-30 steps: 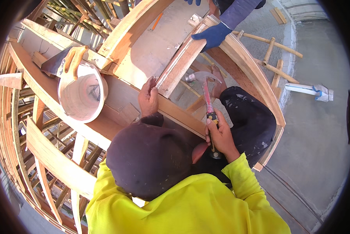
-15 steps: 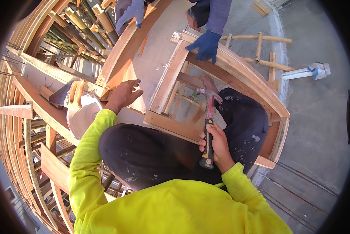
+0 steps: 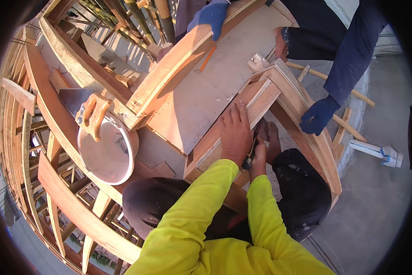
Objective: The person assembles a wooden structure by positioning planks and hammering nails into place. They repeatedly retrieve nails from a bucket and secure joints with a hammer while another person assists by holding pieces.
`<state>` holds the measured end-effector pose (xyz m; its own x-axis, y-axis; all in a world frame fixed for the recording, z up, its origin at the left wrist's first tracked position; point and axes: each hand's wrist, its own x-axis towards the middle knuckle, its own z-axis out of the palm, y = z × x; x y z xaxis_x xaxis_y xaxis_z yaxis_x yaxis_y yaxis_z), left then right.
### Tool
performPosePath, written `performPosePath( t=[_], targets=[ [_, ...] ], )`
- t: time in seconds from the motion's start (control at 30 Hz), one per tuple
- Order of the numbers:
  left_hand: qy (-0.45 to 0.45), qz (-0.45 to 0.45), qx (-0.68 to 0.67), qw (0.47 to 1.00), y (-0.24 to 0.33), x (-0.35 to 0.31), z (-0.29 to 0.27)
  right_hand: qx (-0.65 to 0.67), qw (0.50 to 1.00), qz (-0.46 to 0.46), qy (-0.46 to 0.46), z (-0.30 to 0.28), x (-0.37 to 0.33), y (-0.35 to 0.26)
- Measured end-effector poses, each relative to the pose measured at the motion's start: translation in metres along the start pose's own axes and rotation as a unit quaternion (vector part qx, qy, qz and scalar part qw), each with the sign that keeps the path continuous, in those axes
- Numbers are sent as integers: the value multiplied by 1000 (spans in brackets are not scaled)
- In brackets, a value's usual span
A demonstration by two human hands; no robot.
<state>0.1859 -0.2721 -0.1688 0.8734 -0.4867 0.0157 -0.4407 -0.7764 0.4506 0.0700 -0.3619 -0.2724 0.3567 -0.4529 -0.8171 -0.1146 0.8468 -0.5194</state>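
Note:
My left hand (image 3: 236, 136) lies flat on the side board of a wooden frame (image 3: 307, 137), fingers stretched out along the wood. Close beside it, my right hand (image 3: 259, 158) grips a hammer (image 3: 248, 161) by its dark handle. The hammer's head is mostly hidden behind my hands and the board. This frame has a curved far side and stands around my bent legs. A co-worker's blue-gloved hand (image 3: 317, 117) rests on its far right side. The co-worker's other gloved hand (image 3: 210, 19) touches a curved wooden form (image 3: 183, 57) ahead.
To my left a white bucket (image 3: 103, 151) stands against a long curved board, with a wooden-handled saw (image 3: 95, 114) across its rim. An orange pencil (image 3: 208, 59) lies on the panel ahead. Bamboo poles (image 3: 144, 23) rise at far left. A wooden ladder (image 3: 353, 91) lies at right.
My left hand has moved right onto the frame. My right hand has lowered the hammer beside that board. My view has shifted left, and the co-worker's right-side glove has slid along the frame.

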Motion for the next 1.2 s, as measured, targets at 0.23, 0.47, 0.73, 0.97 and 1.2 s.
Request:
performPosePath(
  t=[0.23,0.47,0.73,0.97,1.2],
  targets=[
    [-14,-11,-63,998,-6,-3,12,-194,978,-43,55,132,-94,-48],
    [-9,-8,-93,996,-4,3,5,-205,970,-127,41,50,-15,-13],
    [-47,-13,-85,995,-4,5,6,-73,988,-120,57,39,-76,-9],
    [-70,-13,-80,994,3,8,-4,28,995,-93,-5,65,-137,-28],
    [-40,-8,-48,998,-1,5,3,21,996,-85,-5,74,-145,-42]
  ],
)
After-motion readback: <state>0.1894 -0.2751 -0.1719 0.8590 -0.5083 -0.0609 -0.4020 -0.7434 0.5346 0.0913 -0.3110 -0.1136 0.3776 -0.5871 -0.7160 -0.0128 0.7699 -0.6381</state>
